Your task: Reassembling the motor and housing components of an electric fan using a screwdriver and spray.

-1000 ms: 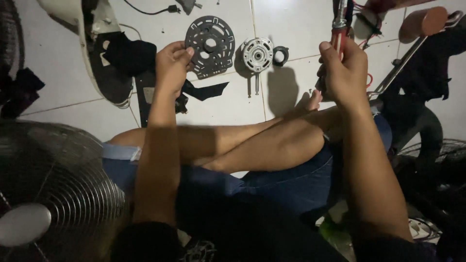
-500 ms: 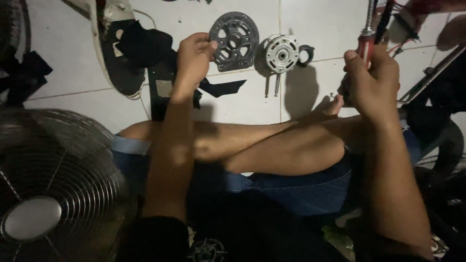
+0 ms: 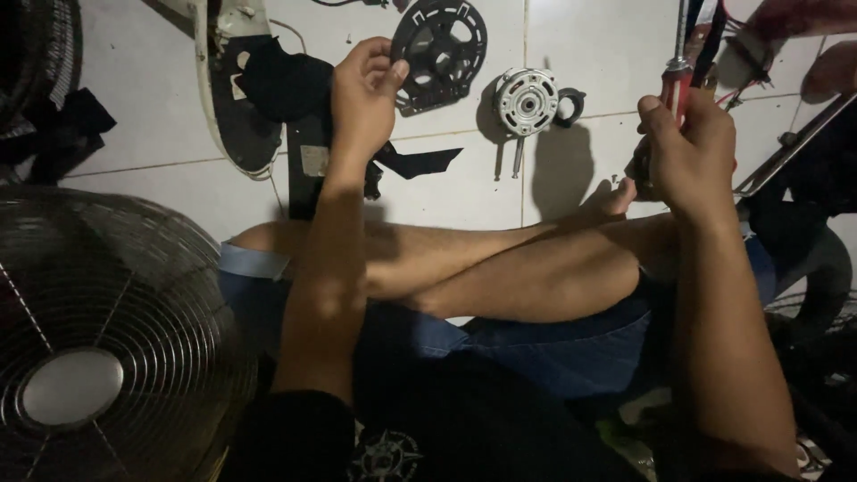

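Note:
I sit cross-legged on a white tiled floor. My left hand (image 3: 361, 98) reaches forward, thumb and fingers pinched on the left edge of a black round perforated cover (image 3: 442, 49) lying on the tiles. My right hand (image 3: 687, 147) is closed around a red-handled screwdriver (image 3: 678, 80) held upright, its metal shaft running up out of the frame. Between the hands, a small silver fan motor (image 3: 527, 100) with its shaft pointing toward me rests on the floor beside a black ring (image 3: 571, 103).
A round wire fan guard (image 3: 89, 339) fills the lower left. A white curved fan housing (image 3: 219, 116) with black parts in it lies at upper left, with a black flat piece (image 3: 420, 163) near it. A metal bar (image 3: 790, 156) and dark fan parts crowd the right edge.
The view has shifted, so floor parts and both hands sit more to the right in frame. My left hand stays at the cover's edge and my right keeps the screwdriver.

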